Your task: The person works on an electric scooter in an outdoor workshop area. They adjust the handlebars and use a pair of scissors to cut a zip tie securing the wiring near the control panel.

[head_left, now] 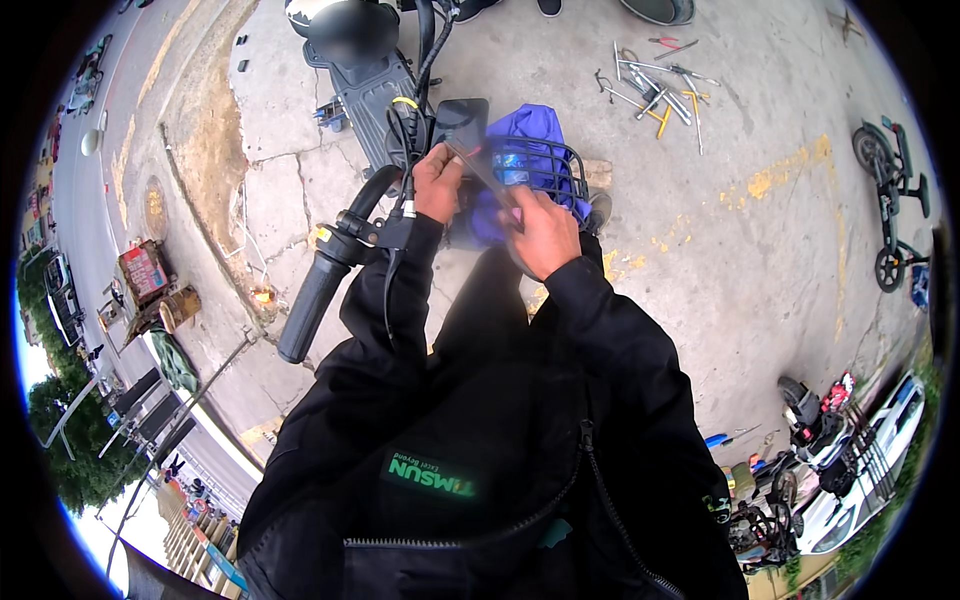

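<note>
My left hand (437, 183) is closed in a pinch beside the black cables (408, 130) of an electric scooter's handlebar. What sits between its fingertips is too small to make out. My right hand (545, 232) is wrapped round a long, thin grey tool (488, 178), smeared by motion, whose tip points at my left fingertips. I cannot tell its exact kind. The black handlebar grip (312, 305) with its brake lever mount lies left of my left forearm. Just beyond my right hand is a black wire basket (550, 160) with a purple cloth (528, 122) in it.
The scooter's grey footboard (375, 110) stretches away ahead. Several wrenches and other hand tools (660, 95) lie on the concrete at the far right. A folding scooter (888, 190) stands at the right edge, parked bikes (790, 480) at lower right. A cart with boxes (145, 270) stands left.
</note>
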Demonstrator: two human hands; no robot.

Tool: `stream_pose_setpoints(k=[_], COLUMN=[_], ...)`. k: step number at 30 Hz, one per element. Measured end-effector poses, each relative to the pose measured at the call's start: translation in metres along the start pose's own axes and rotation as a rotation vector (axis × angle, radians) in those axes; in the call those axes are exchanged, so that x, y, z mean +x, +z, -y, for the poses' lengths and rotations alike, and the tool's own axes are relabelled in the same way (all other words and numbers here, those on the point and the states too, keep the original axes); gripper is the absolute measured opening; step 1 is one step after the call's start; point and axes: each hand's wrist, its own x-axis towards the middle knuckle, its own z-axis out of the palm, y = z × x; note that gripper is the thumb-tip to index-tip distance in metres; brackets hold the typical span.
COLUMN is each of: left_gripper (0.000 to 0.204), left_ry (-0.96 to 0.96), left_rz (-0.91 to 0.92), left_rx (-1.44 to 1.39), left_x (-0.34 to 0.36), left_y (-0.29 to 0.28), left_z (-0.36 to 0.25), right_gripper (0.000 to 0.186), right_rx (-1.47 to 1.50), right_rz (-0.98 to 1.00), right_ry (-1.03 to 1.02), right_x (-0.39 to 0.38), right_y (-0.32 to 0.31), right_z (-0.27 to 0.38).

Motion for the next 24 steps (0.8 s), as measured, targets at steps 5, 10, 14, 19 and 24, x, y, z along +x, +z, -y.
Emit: stream_pose_setpoints(k=[5,10,14,19,24], left_gripper=[0.014,0.015,0.016,0.017,0.018], left_ry=[-0.024,-0.067,-0.081,-0.077,-0.085], left_rz=[0.005,0.046,0.047,0.045,0.059], left_rx=[0.078,0.063,0.051,0.012,-0.005], left_x=[0.004,0.008,0.008,0.008,0.009], left_y=[-0.005,-0.011,-0.011,-0.010,-0.011], left_z=[0.006,0.008,0.008,0.008,0.007], right_gripper=[0.028,0.027,0.027,0.026,0.025], right_rx=[-0.036,0.013,0.312,0.421,0.540], right_rz=[-0.010,-0.007,0.066,0.143,0.226], right_ry=[0.025,0.051,0.115,0.178,0.252], right_x=[-0.001,0.000,0.001,0.003,0.005], right_y=[0.004,0.008,0.015,0.019,0.015], right_z=[0.004,0.003,0.002,0.000,-0.001])
